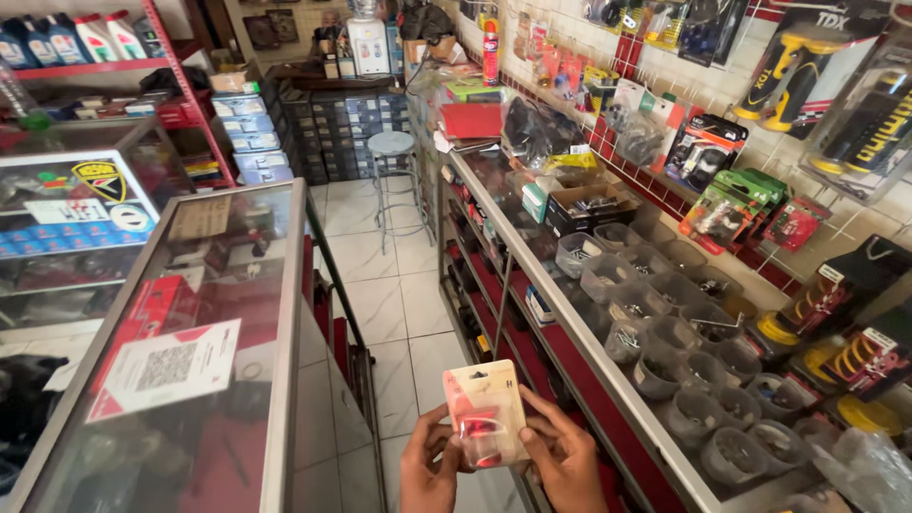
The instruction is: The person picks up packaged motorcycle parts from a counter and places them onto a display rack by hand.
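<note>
Both hands come up from the bottom edge of the head view and share one thing. The left hand (427, 467) grips the lower left edge of a small blister pack (486, 412), fingers curled behind it and thumb on the front. The right hand (562, 458) clasps the pack's right side, its fingers closed along that edge. The blister pack is a pale card with a clear bubble that holds a red part; it is held upright and slightly tilted, above the white tiled floor (399, 313) of the aisle.

To the left of the blister pack stands a glass display counter (280, 313) with a metal frame, a white printed sheet (166, 369) lying on its top. To the right of the pack runs a long counter (560, 313) covered with rows of clear plastic tubs (665, 332) of small parts. Beyond those tubs, a wire wall rack (722, 161) carries hanging packaged goods. Far beyond the pack, down the aisle, stands a round metal stool (392, 144), with stacks of dark boxes (347, 133) behind it.
</note>
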